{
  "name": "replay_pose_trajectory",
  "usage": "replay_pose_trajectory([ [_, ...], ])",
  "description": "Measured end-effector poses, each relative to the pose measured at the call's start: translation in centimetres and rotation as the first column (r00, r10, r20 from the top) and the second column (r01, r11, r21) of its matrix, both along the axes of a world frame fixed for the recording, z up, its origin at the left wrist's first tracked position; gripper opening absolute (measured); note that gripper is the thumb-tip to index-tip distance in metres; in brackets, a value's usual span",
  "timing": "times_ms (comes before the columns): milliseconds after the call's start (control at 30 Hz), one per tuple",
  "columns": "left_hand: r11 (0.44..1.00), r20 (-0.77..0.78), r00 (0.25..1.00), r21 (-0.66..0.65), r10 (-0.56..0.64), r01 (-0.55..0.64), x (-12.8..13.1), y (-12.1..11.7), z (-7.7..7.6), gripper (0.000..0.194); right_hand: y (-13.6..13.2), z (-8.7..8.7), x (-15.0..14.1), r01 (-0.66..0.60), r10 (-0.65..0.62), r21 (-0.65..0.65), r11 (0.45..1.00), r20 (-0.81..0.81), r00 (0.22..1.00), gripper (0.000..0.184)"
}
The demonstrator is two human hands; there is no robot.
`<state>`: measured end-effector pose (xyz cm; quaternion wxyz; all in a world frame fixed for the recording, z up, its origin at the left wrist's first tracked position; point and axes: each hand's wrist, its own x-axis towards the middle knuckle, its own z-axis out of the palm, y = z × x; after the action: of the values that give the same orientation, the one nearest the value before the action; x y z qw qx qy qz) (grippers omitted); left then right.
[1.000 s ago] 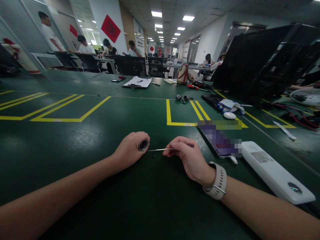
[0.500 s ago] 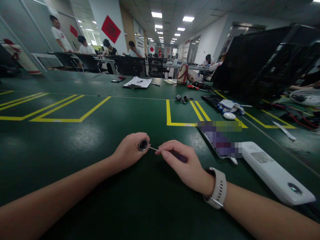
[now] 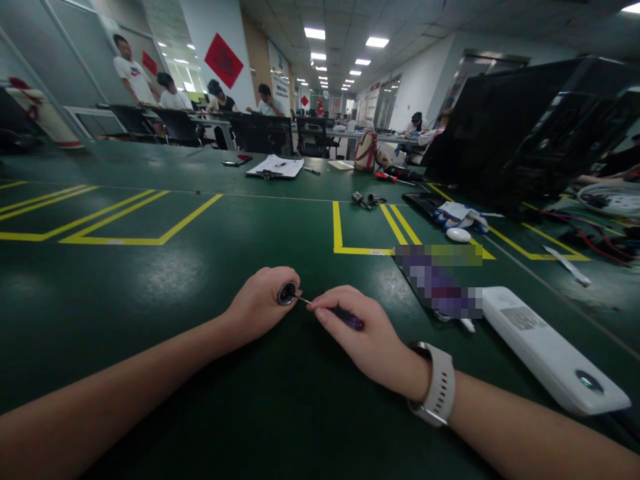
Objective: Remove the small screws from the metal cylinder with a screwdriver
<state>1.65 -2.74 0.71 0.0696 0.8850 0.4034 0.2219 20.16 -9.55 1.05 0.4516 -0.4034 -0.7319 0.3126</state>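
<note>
My left hand (image 3: 260,303) is closed round a round metal connector (image 3: 287,293), whose dark open end faces me; the rest of it is hidden in the fist. Between the thumb and fingers of my right hand (image 3: 360,327) is a small screwdriver (image 3: 353,319) with a dark purple handle. Its thin shaft points left, and the tip is at the connector's rim; whether it reaches inside I cannot tell. Both hands are low over the green table (image 3: 240,413).
To the right lie a phone (image 3: 430,283), partly blurred out, and a long white device (image 3: 545,347). Beyond are metal connectors (image 3: 367,199), a white oval case (image 3: 459,235), gloves (image 3: 460,215), a red screwdriver (image 3: 387,177), a clipboard (image 3: 275,165) and a large black monitor (image 3: 510,127). People sit farther back.
My right hand has moved slightly left with the screwdriver, bringing its tip from beside the left thumb to the connector's rim. The connector has turned a little in my left hand.
</note>
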Motion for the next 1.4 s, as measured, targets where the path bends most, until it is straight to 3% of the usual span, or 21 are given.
replay_pose_trajectory([
  [167,0.999,-0.004,0.999,-0.014,0.033,-0.033,0.1,-0.3,0.3,0.007,0.4,0.3,0.5,-0.079,0.026,-0.302,0.950,-0.175,0.984,0.016],
  [367,0.998,0.005,0.999,0.044,0.036,-0.036,-0.1,-0.6,0.4,0.011,0.1,0.1,0.1,-0.099,-0.004,-0.366,0.925,-0.270,0.963,0.015],
  [533,0.997,0.060,0.998,0.074,-0.020,0.016,-0.3,-0.6,0.2,0.014,0.4,0.0,0.1,-0.304,-0.044,-0.490,0.817,-0.579,0.814,0.013],
  [667,0.995,0.082,0.993,0.064,-0.085,0.080,-0.4,-0.5,0.0,0.014,0.7,0.1,0.3,-0.402,-0.064,-0.523,0.751,-0.664,0.745,0.012],
  [733,0.995,0.078,0.993,0.057,-0.085,0.081,-0.4,-0.5,0.0,0.014,0.7,0.0,0.3,-0.394,-0.063,-0.515,0.761,-0.664,0.745,0.012],
  [833,0.998,0.060,0.998,0.055,-0.033,0.029,-0.2,-0.6,0.2,0.015,0.3,0.0,0.1,-0.305,-0.040,-0.450,0.839,-0.611,0.791,0.011],
  [933,0.998,0.016,1.000,0.061,-0.001,0.000,-0.1,-0.6,0.2,0.013,-0.2,0.3,0.0,-0.133,-0.031,-0.358,0.924,-0.416,0.909,0.013],
  [1033,0.996,-0.015,1.000,0.091,-0.015,0.016,-0.2,-0.7,0.2,0.011,-0.6,0.8,0.0,-0.022,-0.050,-0.316,0.948,-0.218,0.975,0.013],
  [1100,0.993,-0.030,0.998,0.105,-0.048,0.051,-0.2,-0.7,0.2,0.010,-0.6,0.9,0.0,-0.027,-0.036,-0.313,0.949,-0.194,0.980,0.014],
  [1200,0.991,-0.034,0.996,0.102,-0.084,0.087,-0.3,-0.7,0.2,0.011,-0.2,0.4,0.1,-0.111,-0.011,-0.356,0.928,-0.324,0.946,0.014],
  [1300,0.991,0.004,0.995,0.092,-0.100,0.099,-0.3,-0.6,0.2,0.013,0.3,0.0,0.2,-0.245,-0.041,-0.443,0.862,-0.544,0.838,0.011],
  [1400,0.991,0.060,0.991,0.074,-0.117,0.112,-0.2,-0.6,0.1,0.014,0.7,0.1,0.3,-0.351,-0.081,-0.497,0.794,-0.658,0.749,0.009],
])
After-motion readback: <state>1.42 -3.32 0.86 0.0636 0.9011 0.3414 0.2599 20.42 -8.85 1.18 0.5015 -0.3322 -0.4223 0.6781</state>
